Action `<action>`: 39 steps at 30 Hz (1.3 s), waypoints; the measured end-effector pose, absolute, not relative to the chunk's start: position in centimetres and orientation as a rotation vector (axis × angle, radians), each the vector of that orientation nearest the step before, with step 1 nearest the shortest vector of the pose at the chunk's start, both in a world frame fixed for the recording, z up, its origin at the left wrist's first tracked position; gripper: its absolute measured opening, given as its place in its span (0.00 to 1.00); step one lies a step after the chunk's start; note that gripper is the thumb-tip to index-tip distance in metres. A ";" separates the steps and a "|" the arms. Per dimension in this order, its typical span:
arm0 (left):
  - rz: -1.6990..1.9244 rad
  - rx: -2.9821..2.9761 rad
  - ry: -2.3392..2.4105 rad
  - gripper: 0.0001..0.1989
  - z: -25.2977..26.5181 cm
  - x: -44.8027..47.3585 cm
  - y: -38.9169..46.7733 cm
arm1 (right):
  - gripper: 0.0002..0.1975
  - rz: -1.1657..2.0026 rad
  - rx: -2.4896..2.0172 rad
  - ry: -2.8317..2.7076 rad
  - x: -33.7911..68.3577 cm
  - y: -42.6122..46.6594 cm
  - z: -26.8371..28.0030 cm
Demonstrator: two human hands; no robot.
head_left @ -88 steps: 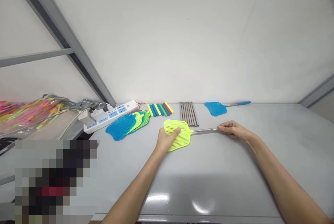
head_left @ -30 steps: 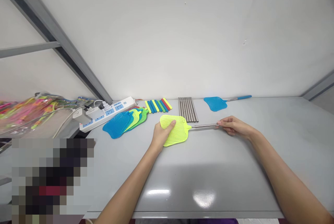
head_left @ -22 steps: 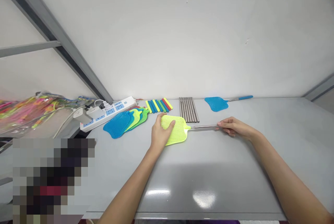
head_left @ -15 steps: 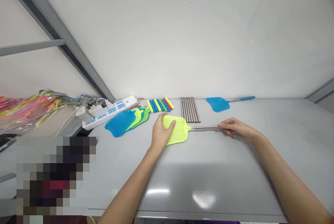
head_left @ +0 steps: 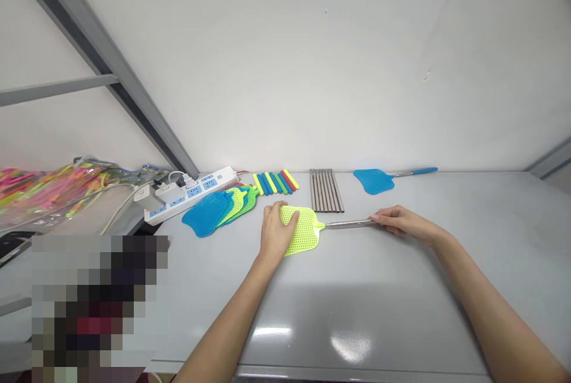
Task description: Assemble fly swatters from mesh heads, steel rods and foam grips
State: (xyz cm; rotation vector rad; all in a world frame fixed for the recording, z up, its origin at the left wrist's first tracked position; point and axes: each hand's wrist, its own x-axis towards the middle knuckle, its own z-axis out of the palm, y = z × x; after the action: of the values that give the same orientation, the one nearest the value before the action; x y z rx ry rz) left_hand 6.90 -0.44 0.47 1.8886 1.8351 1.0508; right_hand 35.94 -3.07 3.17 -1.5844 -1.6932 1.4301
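My left hand (head_left: pixel 275 233) is closed around the left side of a yellow fly swatter head (head_left: pixel 307 231), thumb on top. A metal rod (head_left: pixel 350 223) runs to the right from the head's neck. Its far end is pinched between the fingers of my right hand (head_left: pixel 398 220), which hide the tip. Behind the rod lies a row of several metal rods (head_left: pixel 326 190). Several coloured handle sleeves (head_left: pixel 274 182) in yellow, blue, green and red lie further left. A fanned stack of blue, yellow and green swatter heads (head_left: pixel 209 210) is left of my left hand.
A blue fly swatter (head_left: pixel 375 181) with a blue grip lies by the wall at back right. A white power strip (head_left: pixel 191 192) with plugs and cables stands at back left. Bagged colourful items (head_left: pixel 84 187) lie beyond the frame post, above a pixelated patch.
The yellow swatter head and rod look slightly lower and tilt a little differently. Both hands keep their hold. The whole view has shifted slightly.
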 end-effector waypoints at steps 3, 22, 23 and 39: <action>1.034 1.874 1.864 0.15 0.3 6.8 -0.4 | 0.19 1.386 -1.602 -1.742 35.9 -3.2 3.5; 0.888 1.906 1.995 0.15 -0.3 6.9 -0.2 | 0.22 1.516 -1.602 -1.553 37.4 -3.5 3.9; 0.885 1.912 2.005 0.15 -0.3 7.0 -0.3 | 0.22 1.499 -1.599 -1.540 37.4 -3.5 3.9; 0.930 2.055 1.689 0.11 3.0 8.7 -3.9 | 0.23 1.412 -1.618 -1.493 36.6 -3.4 4.6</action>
State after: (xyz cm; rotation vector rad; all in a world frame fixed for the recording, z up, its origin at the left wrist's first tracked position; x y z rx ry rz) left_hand 8.65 -3.89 3.02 2.0553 1.6893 0.9297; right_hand 36.64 -3.43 4.64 -1.6179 -1.4934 1.4118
